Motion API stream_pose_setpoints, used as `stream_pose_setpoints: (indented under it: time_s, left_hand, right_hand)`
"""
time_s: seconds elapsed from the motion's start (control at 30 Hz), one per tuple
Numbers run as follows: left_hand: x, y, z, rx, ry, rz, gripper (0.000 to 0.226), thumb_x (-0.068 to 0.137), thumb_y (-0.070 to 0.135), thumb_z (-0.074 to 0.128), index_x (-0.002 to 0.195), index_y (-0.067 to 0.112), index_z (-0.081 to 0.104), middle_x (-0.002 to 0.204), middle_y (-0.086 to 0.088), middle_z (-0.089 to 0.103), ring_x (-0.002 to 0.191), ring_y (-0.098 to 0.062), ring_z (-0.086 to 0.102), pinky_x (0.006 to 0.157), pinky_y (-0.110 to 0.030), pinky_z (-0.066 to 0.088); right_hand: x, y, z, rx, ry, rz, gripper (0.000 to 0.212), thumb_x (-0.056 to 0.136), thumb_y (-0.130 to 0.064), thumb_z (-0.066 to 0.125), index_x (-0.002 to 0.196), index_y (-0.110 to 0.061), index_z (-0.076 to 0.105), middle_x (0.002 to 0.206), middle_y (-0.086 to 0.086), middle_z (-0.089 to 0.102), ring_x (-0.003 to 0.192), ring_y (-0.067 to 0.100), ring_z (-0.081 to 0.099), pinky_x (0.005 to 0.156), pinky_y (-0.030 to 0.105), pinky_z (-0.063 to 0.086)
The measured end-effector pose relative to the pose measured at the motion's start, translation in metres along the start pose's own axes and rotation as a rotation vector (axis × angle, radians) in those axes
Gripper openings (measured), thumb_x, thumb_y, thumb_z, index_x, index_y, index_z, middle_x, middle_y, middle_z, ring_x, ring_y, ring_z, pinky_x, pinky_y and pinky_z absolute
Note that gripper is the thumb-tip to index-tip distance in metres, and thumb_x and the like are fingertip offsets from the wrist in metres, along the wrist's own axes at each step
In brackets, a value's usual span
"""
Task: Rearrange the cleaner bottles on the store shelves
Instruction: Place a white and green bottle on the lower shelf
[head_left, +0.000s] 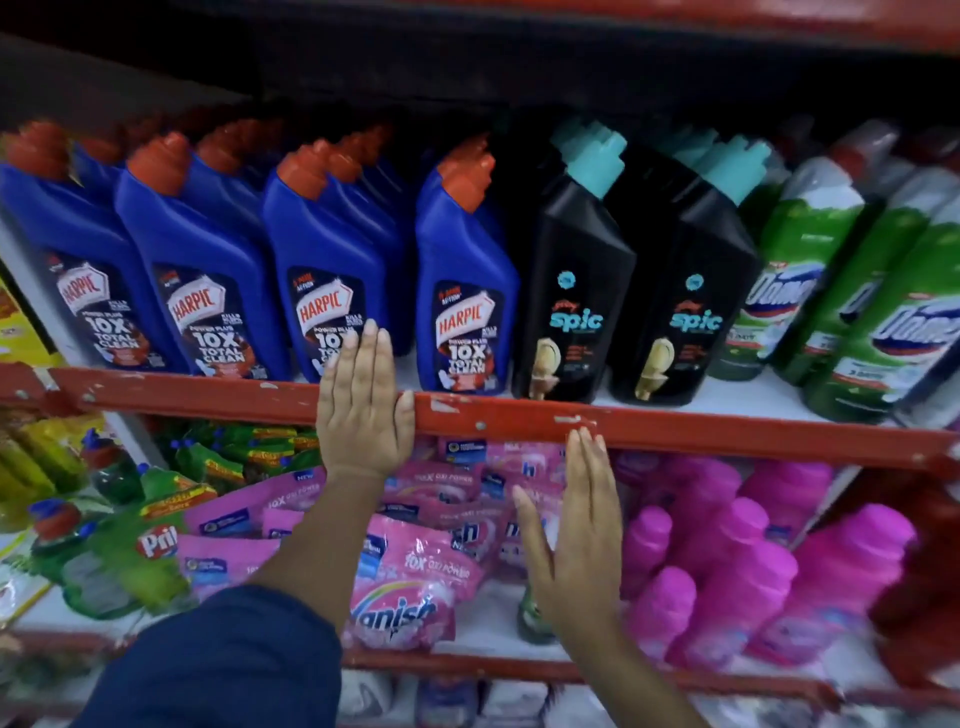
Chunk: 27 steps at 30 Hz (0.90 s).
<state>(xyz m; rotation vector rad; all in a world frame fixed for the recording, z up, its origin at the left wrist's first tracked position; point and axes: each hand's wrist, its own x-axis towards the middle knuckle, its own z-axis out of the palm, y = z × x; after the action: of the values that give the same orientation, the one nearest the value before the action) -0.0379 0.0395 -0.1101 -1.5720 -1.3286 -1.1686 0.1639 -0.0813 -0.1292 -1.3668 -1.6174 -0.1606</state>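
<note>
Nearest the camera hung a dark blue sleeve on the left arm, which reached up toward the shelving. Largest in view was the red-edged upper shelf, where the cleaner bottles stood in forward-facing rows, labels out, presumably so shoppers could read them: blue Harpic bottles to the left, two black Spic bottles in the middle, and green Domex bottles leaning on the right. Below sat pink Vanish pouches and pink bottles.

A gap separated the third and fourth Harpic columns, and the left hand was raised flat and open before it, fingers together, gripping nothing, likely poised to press a bottle into line. Lower down, the right hand was likewise open and empty, palm turned inward, its fingertips reaching the shelf's red lip.
</note>
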Motion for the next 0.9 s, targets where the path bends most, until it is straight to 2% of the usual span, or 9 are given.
stream_pose_setpoints:
  time_s: [0.1, 0.17, 0.23, 0.33, 0.4, 0.5, 0.63, 0.73, 0.9]
  left_hand:
    - [-0.002, -0.001, 0.0, 0.023, 0.02, 0.002, 0.057, 0.102, 0.034, 0.018, 0.147, 0.0, 0.03, 0.148, -0.015, 0.039, 0.147, -0.017, 0.014, 0.121, -0.034, 0.011]
    - [-0.003, 0.0, 0.001, 0.029, 0.023, -0.002, 0.057, 0.102, 0.034, 0.017, 0.147, 0.001, 0.029, 0.149, -0.015, 0.038, 0.147, -0.017, 0.014, 0.121, -0.034, 0.012]
    - [-0.004, 0.001, 0.002, 0.027, 0.029, -0.008, 0.057, 0.102, 0.034, 0.016, 0.148, 0.002, 0.028, 0.15, -0.014, 0.036, 0.147, -0.017, 0.014, 0.121, -0.035, 0.012]
    - [-0.005, 0.001, 0.002, 0.021, 0.03, -0.016, 0.057, 0.103, 0.034, 0.016, 0.149, 0.003, 0.026, 0.152, -0.014, 0.034, 0.147, -0.017, 0.013, 0.12, -0.036, 0.014]
    - [-0.006, 0.0, 0.002, 0.019, 0.025, -0.023, 0.057, 0.103, 0.035, 0.015, 0.15, 0.004, 0.024, 0.152, -0.013, 0.034, 0.148, -0.017, 0.012, 0.12, -0.037, 0.014]
    - [-0.007, 0.0, 0.003, 0.018, 0.036, -0.021, 0.057, 0.103, 0.034, 0.015, 0.15, 0.004, 0.023, 0.152, -0.014, 0.034, 0.148, -0.016, 0.011, 0.12, -0.037, 0.013]
    - [-0.007, -0.001, 0.004, 0.015, 0.046, -0.028, 0.056, 0.103, 0.034, 0.015, 0.151, 0.005, 0.021, 0.152, -0.013, 0.034, 0.148, -0.015, 0.01, 0.12, -0.036, 0.012]
    - [-0.008, 0.0, 0.004, 0.008, 0.045, -0.03, 0.056, 0.103, 0.034, 0.015, 0.151, 0.006, 0.02, 0.153, -0.013, 0.033, 0.148, -0.015, 0.008, 0.121, -0.035, 0.01]
    - [-0.007, 0.001, 0.003, 0.002, 0.036, -0.03, 0.056, 0.102, 0.033, 0.016, 0.152, 0.007, 0.018, 0.154, -0.011, 0.03, 0.148, -0.017, 0.011, 0.121, -0.036, 0.01]
  right_hand:
    - [-0.031, 0.024, -0.004, 0.005, -0.015, 0.167, 0.077, 0.094, -0.052, 0.045, 0.152, -0.009, 0.018, 0.158, 0.008, 0.023, 0.148, 0.016, 0.014, 0.12, 0.032, 0.013]
    - [-0.045, 0.033, -0.003, 0.074, -0.049, 0.324, 0.088, 0.089, -0.064, 0.042, 0.154, -0.015, 0.01, 0.161, 0.005, 0.017, 0.147, 0.009, 0.007, 0.118, 0.02, 0.005]
    - [-0.054, 0.038, -0.001, 0.126, -0.078, 0.43, 0.096, 0.084, -0.07, 0.044, 0.154, -0.016, 0.009, 0.161, 0.006, 0.017, 0.146, 0.007, 0.007, 0.115, 0.016, 0.003]
    - [-0.063, 0.042, 0.006, 0.185, -0.106, 0.49, 0.097, 0.079, -0.068, 0.053, 0.15, -0.009, 0.023, 0.154, 0.014, 0.033, 0.143, 0.023, 0.027, 0.116, 0.03, 0.022]
    - [-0.068, 0.044, 0.011, 0.232, -0.121, 0.524, 0.094, 0.078, -0.066, 0.058, 0.146, -0.008, 0.03, 0.144, 0.013, 0.043, 0.133, 0.026, 0.043, 0.109, 0.033, 0.036]
    - [-0.072, 0.045, 0.014, 0.251, -0.112, 0.539, 0.086, 0.082, -0.059, 0.063, 0.146, -0.012, 0.03, 0.14, 0.008, 0.047, 0.126, 0.023, 0.051, 0.102, 0.033, 0.044]
    - [-0.071, 0.045, 0.016, 0.206, -0.086, 0.507, 0.078, 0.087, -0.051, 0.063, 0.145, -0.01, 0.033, 0.137, 0.008, 0.049, 0.125, 0.022, 0.051, 0.098, 0.03, 0.044]
    - [-0.07, 0.046, 0.012, 0.225, -0.039, 0.507, 0.072, 0.089, -0.039, 0.068, 0.144, -0.009, 0.033, 0.137, 0.009, 0.05, 0.126, 0.023, 0.049, 0.101, 0.042, 0.046]
    - [-0.05, 0.042, -0.013, 0.243, 0.059, 0.434, 0.07, 0.087, -0.044, 0.066, 0.142, -0.013, 0.036, 0.131, 0.004, 0.052, 0.12, 0.021, 0.051, 0.096, 0.047, 0.047]
